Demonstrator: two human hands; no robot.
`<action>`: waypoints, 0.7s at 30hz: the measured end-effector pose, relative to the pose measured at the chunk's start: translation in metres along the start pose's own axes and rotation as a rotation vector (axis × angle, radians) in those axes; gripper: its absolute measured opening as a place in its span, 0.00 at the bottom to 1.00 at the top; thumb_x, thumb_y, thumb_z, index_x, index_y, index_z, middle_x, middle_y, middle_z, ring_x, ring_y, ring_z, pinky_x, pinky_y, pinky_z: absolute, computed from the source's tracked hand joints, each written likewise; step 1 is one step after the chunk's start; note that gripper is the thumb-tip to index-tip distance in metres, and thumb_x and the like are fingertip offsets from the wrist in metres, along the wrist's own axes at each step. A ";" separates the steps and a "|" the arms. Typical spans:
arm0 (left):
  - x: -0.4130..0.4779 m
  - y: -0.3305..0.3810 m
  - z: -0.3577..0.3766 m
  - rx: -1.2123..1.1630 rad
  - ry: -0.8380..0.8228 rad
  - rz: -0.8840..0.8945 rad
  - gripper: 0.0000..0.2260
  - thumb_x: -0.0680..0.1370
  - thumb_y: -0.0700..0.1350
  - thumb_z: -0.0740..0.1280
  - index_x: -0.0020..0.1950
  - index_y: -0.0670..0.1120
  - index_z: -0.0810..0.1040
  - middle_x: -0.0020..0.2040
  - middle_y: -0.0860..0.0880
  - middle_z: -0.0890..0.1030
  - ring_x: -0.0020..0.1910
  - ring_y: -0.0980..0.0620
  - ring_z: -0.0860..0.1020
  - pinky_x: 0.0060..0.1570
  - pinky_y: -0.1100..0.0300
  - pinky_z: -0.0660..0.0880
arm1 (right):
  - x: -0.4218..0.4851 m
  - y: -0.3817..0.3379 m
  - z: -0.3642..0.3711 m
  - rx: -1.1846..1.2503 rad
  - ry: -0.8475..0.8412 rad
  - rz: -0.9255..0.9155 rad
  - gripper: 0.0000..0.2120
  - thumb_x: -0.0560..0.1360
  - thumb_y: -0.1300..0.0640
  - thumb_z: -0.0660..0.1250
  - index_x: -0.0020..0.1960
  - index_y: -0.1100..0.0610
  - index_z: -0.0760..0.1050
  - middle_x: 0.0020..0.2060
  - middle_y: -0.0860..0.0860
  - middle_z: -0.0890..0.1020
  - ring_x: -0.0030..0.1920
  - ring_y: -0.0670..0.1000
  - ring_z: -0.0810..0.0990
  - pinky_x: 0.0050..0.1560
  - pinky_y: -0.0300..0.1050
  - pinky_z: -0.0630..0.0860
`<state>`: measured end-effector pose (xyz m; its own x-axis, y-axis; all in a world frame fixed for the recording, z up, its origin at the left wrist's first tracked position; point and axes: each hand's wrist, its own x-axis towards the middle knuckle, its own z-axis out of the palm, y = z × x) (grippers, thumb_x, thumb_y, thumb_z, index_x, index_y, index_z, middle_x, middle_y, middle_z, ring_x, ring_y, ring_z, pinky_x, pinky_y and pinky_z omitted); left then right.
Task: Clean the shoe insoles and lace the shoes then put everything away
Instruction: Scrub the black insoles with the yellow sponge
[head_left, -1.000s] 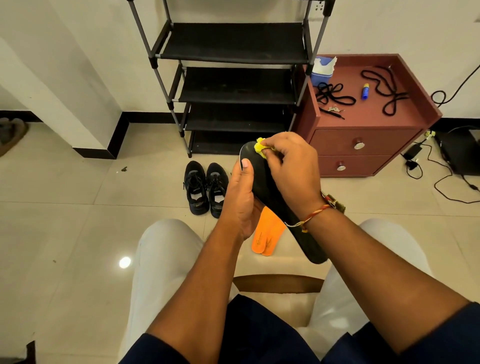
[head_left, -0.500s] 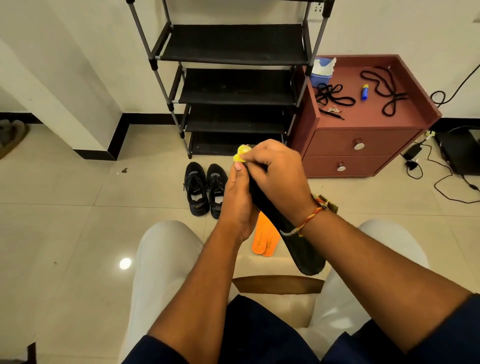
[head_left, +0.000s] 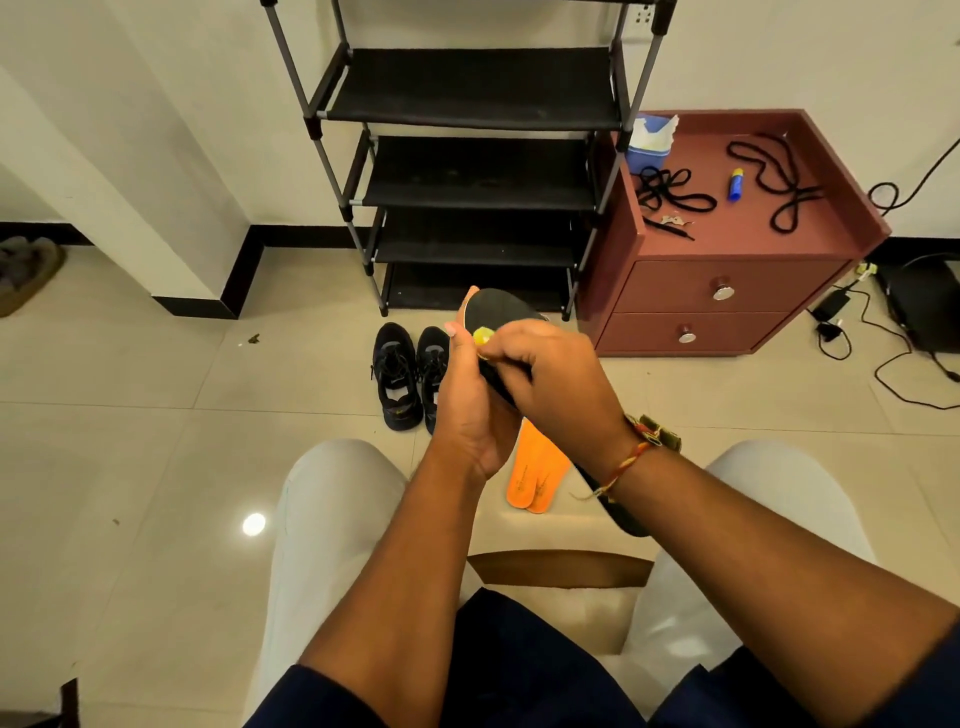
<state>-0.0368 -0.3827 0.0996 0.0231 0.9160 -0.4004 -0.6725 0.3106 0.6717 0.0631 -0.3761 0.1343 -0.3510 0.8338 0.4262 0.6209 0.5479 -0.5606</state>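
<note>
Right now my left hand (head_left: 470, 415) grips the black insole (head_left: 496, 317) from the side, toe end raised and tilted away from me, while my right hand (head_left: 550, 382) pinches a small yellow cloth (head_left: 482, 336) against its top face. Two orange insoles (head_left: 537, 467) lie together on the floor just under my hands, and the black shoes (head_left: 410, 376) stand side by side in front of the shoe rack (head_left: 478, 93). Black laces (head_left: 779, 184) lie loose on the red cabinet (head_left: 727, 291), beside a small blue bottle (head_left: 735, 184)
</note>
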 end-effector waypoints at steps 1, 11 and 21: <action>0.002 0.000 -0.002 0.003 0.012 0.006 0.31 0.83 0.64 0.49 0.60 0.44 0.83 0.57 0.42 0.85 0.60 0.48 0.82 0.67 0.51 0.75 | -0.004 0.001 0.001 0.006 -0.027 -0.013 0.07 0.76 0.65 0.68 0.49 0.58 0.85 0.45 0.51 0.85 0.48 0.49 0.82 0.52 0.48 0.80; 0.003 -0.001 -0.003 -0.063 -0.084 0.013 0.26 0.85 0.59 0.52 0.74 0.42 0.72 0.66 0.37 0.79 0.67 0.42 0.78 0.66 0.48 0.75 | 0.014 0.016 0.000 -0.194 0.059 0.030 0.07 0.77 0.62 0.68 0.49 0.61 0.84 0.45 0.55 0.81 0.47 0.57 0.79 0.46 0.52 0.78; 0.006 0.002 -0.007 -0.167 -0.039 -0.009 0.29 0.84 0.62 0.53 0.70 0.40 0.75 0.66 0.38 0.78 0.70 0.42 0.75 0.72 0.47 0.69 | 0.009 -0.006 0.011 -0.074 -0.012 0.029 0.07 0.75 0.64 0.66 0.47 0.60 0.83 0.44 0.54 0.84 0.47 0.55 0.82 0.50 0.52 0.79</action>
<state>-0.0431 -0.3782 0.0939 0.0560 0.9237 -0.3789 -0.7855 0.2750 0.5544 0.0489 -0.3708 0.1336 -0.3401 0.8500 0.4023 0.6807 0.5177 -0.5184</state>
